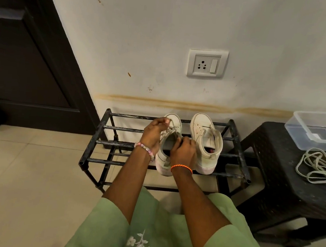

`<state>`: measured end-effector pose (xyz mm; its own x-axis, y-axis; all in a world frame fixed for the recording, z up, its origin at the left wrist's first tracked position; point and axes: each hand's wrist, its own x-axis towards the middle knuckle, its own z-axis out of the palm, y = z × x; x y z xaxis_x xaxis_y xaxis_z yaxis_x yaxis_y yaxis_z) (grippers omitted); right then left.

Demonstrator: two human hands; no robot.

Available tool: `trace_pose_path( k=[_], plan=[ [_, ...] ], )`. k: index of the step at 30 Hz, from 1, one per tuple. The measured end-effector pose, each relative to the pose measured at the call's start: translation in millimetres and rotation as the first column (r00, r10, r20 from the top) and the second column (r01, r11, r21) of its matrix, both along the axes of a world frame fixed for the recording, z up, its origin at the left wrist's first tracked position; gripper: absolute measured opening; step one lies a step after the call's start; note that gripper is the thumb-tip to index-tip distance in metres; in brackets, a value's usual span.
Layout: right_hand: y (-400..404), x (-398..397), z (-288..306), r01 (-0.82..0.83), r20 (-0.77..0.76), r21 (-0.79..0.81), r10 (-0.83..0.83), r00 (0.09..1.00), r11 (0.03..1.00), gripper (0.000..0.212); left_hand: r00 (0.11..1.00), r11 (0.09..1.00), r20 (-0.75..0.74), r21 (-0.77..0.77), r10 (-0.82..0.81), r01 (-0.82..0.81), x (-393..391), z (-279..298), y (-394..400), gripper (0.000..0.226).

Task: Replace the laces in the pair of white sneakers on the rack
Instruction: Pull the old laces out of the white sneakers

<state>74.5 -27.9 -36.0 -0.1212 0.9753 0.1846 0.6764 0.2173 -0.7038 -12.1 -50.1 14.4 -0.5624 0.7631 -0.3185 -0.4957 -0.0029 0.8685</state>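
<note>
Left hand pinches lace over the left sneaker on the rack; right hand, fingers curled, grips its collar. Right sneaker stands just beside, apparently unlaced. Probably threading: hold the collar steady and draw each pass snug. Rack's front bar lies under the heels. Stool right of rack carries loose laces; bare floor left of rack.

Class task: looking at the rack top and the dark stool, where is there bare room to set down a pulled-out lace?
Free: the rack's left bars, between its left posts and the left hand; the stool's near-left surface. Crowded: the rack's right half with both sneakers, and the stool's right side with lace bundle and container.
</note>
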Motion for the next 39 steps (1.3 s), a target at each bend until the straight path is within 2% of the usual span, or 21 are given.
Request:
trace_pose_path(
  k=[1, 3, 5, 7, 8, 9, 11, 12, 15, 17, 18, 19, 22, 26, 29, 32, 35, 37, 39],
  plan=[
    [-0.4, -0.3, -0.4, 0.000, -0.003, 0.003, 0.000, 1.000, 1.000, 0.030, 0.997, 0.999, 0.081, 0.038, 0.014, -0.017, -2.7, 3.4, -0.9, 0.021],
    [-0.2, 0.0, -1.4, 0.003, -0.009, 0.005, -0.003, 1.000, 1.000, 0.030, 0.988, 0.998, 0.137, 0.020, 0.064, -0.067, -4.7, 6.6, -2.8, 0.021],
    [0.3, 0.8, -2.4, 0.010, -0.017, 0.009, -0.010, 1.000, 1.000, 0.031, 0.996, 0.991, -0.002, -0.096, 0.091, -0.091, -2.0, 3.6, -2.7, 0.016],
    [-0.3, 0.8, -2.9, 0.018, -0.038, 0.008, -0.018, 0.999, 1.000, 0.030, 0.949, 0.977, -0.313, -0.195, 0.024, -0.089, 2.5, -5.3, -1.9, 0.007],
    [-0.5, 0.6, -3.2, 0.019, -0.057, 0.006, -0.019, 0.998, 1.000, 0.029, 0.861, 0.962, -0.502, -0.263, -0.076, -0.068, 3.7, -12.2, -2.5, 0.009],
    [-1.2, 0.5, -3.6, 0.020, -0.076, 0.007, -0.019, 0.997, 1.000, 0.028, 0.721, 0.930, -0.658, -0.364, -0.216, -0.053, 5.5, -17.6, -3.4, 0.012],
    [-2.1, 0.0, -4.1, 0.017, -0.099, 0.005, -0.017, 0.995, 1.000, 0.027, 0.421, 0.847, -0.802, -0.516, -0.424, -0.130, 8.5, -24.0, -5.5, 0.024],
    [-2.0, -0.1, -3.9, 0.017, -0.099, 0.003, -0.016, 0.995, 1.000, 0.027, 0.344, 0.836, -0.826, -0.522, -0.447, -0.168, 9.3, -24.3, -5.9, 0.026],
    [-1.2, 0.1, -4.2, 0.013, -0.085, 0.003, -0.013, 0.996, 1.000, 0.028, 0.263, 0.871, -0.882, -0.446, -0.390, -0.205, 12.6, -22.7, -3.8, 0.024],
    [-0.7, 0.3, -4.4, 0.013, -0.086, 0.002, -0.013, 0.996, 1.000, 0.028, 0.194, 0.867, -0.890, -0.449, -0.413, -0.214, 16.5, -23.2, -2.8, 0.023],
    [-0.4, 1.0, -4.5, 0.012, -0.084, 0.000, -0.012, 0.996, 1.000, 0.028, 0.203, 0.864, -0.886, -0.455, -0.416, -0.215, 18.4, -24.6, -2.7, 0.022],
    [-0.3, 1.6, -4.5, 0.009, -0.079, 0.001, -0.009, 0.997, 1.000, 0.029, 0.258, 0.866, -0.881, -0.452, -0.397, -0.214, 19.9, -25.6, -2.5, 0.022],
    [0.1, 3.4, -4.2, 0.000, -0.061, 0.000, 0.000, 0.998, 1.000, 0.030, 0.508, 0.888, -0.816, -0.419, -0.277, -0.188, 22.8, -26.4, 0.1, 0.017],
    [-1.0, 4.0, -5.8, -0.005, -0.054, 0.015, 0.006, 0.999, 1.000, 0.031, 0.679, 0.901, -0.707, -0.405, -0.201, -0.155, 21.1, -22.9, 2.5, 0.011],
    [-0.1, 4.5, -5.8, -0.007, -0.036, 0.020, 0.007, 0.999, 1.000, 0.029, 0.808, 0.945, -0.582, -0.306, -0.092, -0.113, 18.7, -14.5, 4.4, 0.007],
    [0.3, 3.3, -5.0, 0.004, -0.035, 0.036, -0.002, 0.999, 0.999, 0.027, 0.910, 0.991, -0.414, -0.112, 0.020, -0.072, 15.9, 6.4, 7.0, 0.003],
    [-1.2, 2.6, -6.0, 0.015, -0.049, 0.056, -0.013, 0.999, 0.998, 0.025, 0.989, 0.998, -0.141, 0.050, 0.055, -0.049, 10.6, 21.9, 6.2, 0.009],
    [-0.8, 2.9, -6.6, 0.022, -0.066, 0.066, -0.018, 0.998, 0.998, 0.022, 0.998, 0.997, -0.058, 0.068, 0.023, -0.019, 6.0, 20.6, 6.7, 0.022],
    [-1.1, 3.2, -6.4, 0.020, -0.074, 0.047, -0.016, 0.997, 0.999, 0.021, 0.996, 0.999, -0.076, -0.013, 0.038, -0.039, 6.8, 16.7, 7.9, 0.028]
  ],
)
